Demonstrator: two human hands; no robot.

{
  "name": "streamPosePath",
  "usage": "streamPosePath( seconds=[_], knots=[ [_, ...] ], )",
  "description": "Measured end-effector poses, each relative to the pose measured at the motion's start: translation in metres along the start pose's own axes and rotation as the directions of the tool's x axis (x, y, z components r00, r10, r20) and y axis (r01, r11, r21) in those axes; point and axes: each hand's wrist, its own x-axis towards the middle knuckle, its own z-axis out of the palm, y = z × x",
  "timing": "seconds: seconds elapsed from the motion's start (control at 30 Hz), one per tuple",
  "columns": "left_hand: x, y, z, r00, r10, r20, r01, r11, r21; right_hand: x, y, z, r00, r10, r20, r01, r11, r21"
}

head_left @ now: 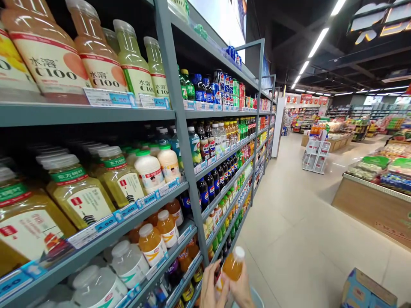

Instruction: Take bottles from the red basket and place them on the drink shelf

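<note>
A small bottle of orange drink with a white cap stands nearly upright between my hands, low in the view beside the shelves. My left hand closes on its left side, with fingers against the label. From the right, my right hand grips the same bottle, and its fingers are partly hidden. Similar orange drink bottles with white caps sit on a lower shelf to the left, next to clear bottles. Below my right hand shows the pale rim of a round container.
Grey shelving runs along the left, loaded with drinks and edged with price tags. A blue cardboard box is on the floor at the lower right. Further off are a white rack and a wooden produce stand.
</note>
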Motion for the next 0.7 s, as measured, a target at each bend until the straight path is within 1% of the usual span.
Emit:
streamPosePath(
  seconds=[0.07,0.1,0.13,0.17,0.2,0.23,0.3,0.33,0.4,0.47,0.53,0.57,0.6,0.63,0.67,0.7],
  knots=[
    [-0.008,0.007,0.005,0.997,-0.058,0.058,0.065,0.991,-0.121,0.004,-0.015,0.002,0.996,0.059,-0.068,-0.051,0.992,0.114],
    [-0.014,0.011,0.008,0.992,-0.091,0.091,0.108,0.973,-0.203,0.004,-0.025,0.004,0.993,0.106,-0.058,-0.094,0.977,0.19],
    [-0.02,0.015,0.01,0.986,-0.116,0.119,0.145,0.948,-0.283,0.004,-0.036,0.006,0.988,0.157,-0.016,-0.146,0.949,0.279],
    [-0.025,0.02,0.012,0.983,-0.126,0.134,0.165,0.923,-0.347,0.004,-0.047,0.008,0.975,0.215,0.05,-0.218,0.91,0.354],
    [-0.029,0.025,0.014,0.984,-0.124,0.13,0.165,0.909,-0.384,0.005,-0.058,0.01,0.957,0.267,0.11,-0.288,0.863,0.415],
    [-0.032,0.03,0.015,0.988,-0.11,0.113,0.145,0.913,-0.381,0.006,-0.067,0.011,0.943,0.301,0.14,-0.331,0.823,0.461],
    [-0.034,0.041,0.015,0.997,-0.058,0.05,0.07,0.949,-0.306,0.01,-0.081,0.013,0.931,0.311,0.19,-0.364,0.773,0.52],
    [-0.033,0.046,0.015,0.999,-0.027,0.028,0.034,0.965,-0.262,0.011,-0.085,0.014,0.932,0.301,0.202,-0.363,0.764,0.534],
    [-0.03,0.054,0.013,1.0,0.017,-0.006,-0.018,0.982,-0.186,0.013,-0.091,0.015,0.944,0.271,0.189,-0.33,0.769,0.548],
    [-0.029,0.057,0.011,0.999,0.013,-0.037,-0.019,0.988,-0.156,0.012,-0.095,0.015,0.953,0.246,0.178,-0.304,0.788,0.535],
    [-0.031,0.058,0.01,0.997,-0.058,-0.05,0.046,0.974,-0.224,0.012,-0.097,0.015,0.949,0.246,0.199,-0.314,0.804,0.505],
    [-0.034,0.058,0.01,0.992,-0.123,-0.029,0.108,0.947,-0.304,0.012,-0.099,0.015,0.944,0.251,0.215,-0.326,0.809,0.49],
    [-0.036,0.057,0.01,0.98,-0.197,0.021,0.188,0.895,-0.404,0.014,-0.1,0.014,0.94,0.254,0.227,-0.335,0.812,0.478],
    [-0.038,0.057,0.01,0.959,-0.271,0.088,0.277,0.816,-0.507,0.015,-0.102,0.014,0.937,0.256,0.236,-0.341,0.814,0.47],
    [-0.04,0.058,0.011,0.926,-0.338,0.167,0.368,0.712,-0.597,0.018,-0.104,0.013,0.935,0.254,0.246,-0.343,0.818,0.462],
    [-0.042,0.059,0.012,0.884,-0.394,0.251,0.453,0.594,-0.664,0.02,-0.105,0.012,0.934,0.25,0.257,-0.345,0.823,0.451]
  ],
)
